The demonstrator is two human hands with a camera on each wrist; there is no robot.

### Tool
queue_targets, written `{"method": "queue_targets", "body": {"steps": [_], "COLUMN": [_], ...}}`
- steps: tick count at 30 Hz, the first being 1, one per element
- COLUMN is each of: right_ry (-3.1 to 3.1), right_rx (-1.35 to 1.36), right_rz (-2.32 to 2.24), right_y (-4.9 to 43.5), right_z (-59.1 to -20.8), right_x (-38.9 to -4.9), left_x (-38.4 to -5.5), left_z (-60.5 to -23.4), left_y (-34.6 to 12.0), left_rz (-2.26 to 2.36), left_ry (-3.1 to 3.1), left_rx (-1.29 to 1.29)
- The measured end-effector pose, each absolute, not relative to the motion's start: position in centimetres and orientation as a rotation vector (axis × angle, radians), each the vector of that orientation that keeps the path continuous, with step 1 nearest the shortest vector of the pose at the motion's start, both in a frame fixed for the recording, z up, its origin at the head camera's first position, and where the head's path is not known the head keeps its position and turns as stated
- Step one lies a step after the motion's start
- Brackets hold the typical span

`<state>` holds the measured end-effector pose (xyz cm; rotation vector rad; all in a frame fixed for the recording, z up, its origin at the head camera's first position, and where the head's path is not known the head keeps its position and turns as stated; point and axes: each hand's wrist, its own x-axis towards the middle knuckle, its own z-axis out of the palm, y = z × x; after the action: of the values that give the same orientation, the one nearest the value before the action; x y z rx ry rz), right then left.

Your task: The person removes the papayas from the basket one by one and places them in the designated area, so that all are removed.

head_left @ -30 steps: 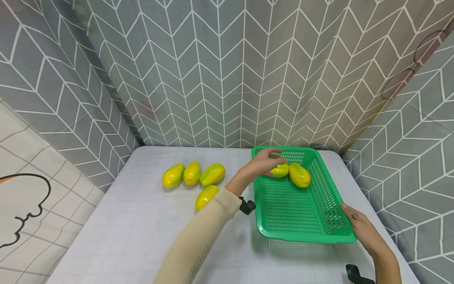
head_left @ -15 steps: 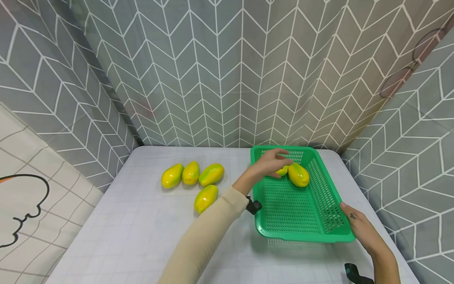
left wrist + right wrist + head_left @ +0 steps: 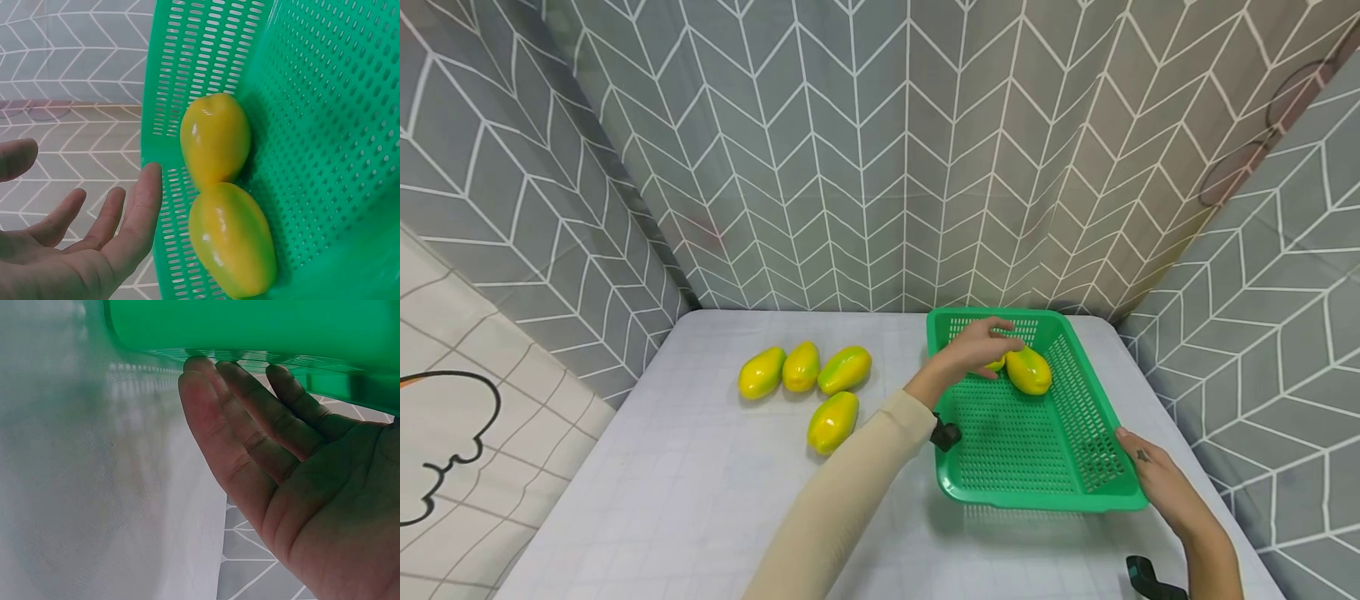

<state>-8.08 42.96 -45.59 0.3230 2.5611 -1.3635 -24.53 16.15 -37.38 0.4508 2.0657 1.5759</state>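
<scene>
My left hand hovers over the far left part of a green plastic basket, its fingers spread and holding nothing. Two yellow-green mangoes lie together in the basket: the right mango shows plainly, while the left hand partly covers the other in the head view. In the left wrist view, an upper mango touches a lower mango beside the basket's slotted wall. At the basket's near right side, my right hand grips it, thumb at the rim. The right wrist view shows that hand's fingers extended beneath the basket.
Several more mangoes lie on the white table left of the basket, among them a front mango near the left sleeve and a far-left mango. A grey patterned curtain hangs behind the table.
My left hand has moved slightly right over the basket and covers more of the left mango. The right hand keeps its hold on the basket.
</scene>
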Motion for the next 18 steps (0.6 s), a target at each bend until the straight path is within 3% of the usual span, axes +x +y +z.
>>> {"method": "queue_targets", "body": {"steps": [18], "right_ry": [2.553], "right_rx": [0.343], "right_rz": [-1.383], "right_y": [42.7], "right_z": [-45.9], "right_x": [-8.0], "left_x": [-25.6], "left_z": [-40.0], "left_y": [17.3], "left_rz": [1.614], "left_ry": [1.994], "left_rx": [0.383]}}
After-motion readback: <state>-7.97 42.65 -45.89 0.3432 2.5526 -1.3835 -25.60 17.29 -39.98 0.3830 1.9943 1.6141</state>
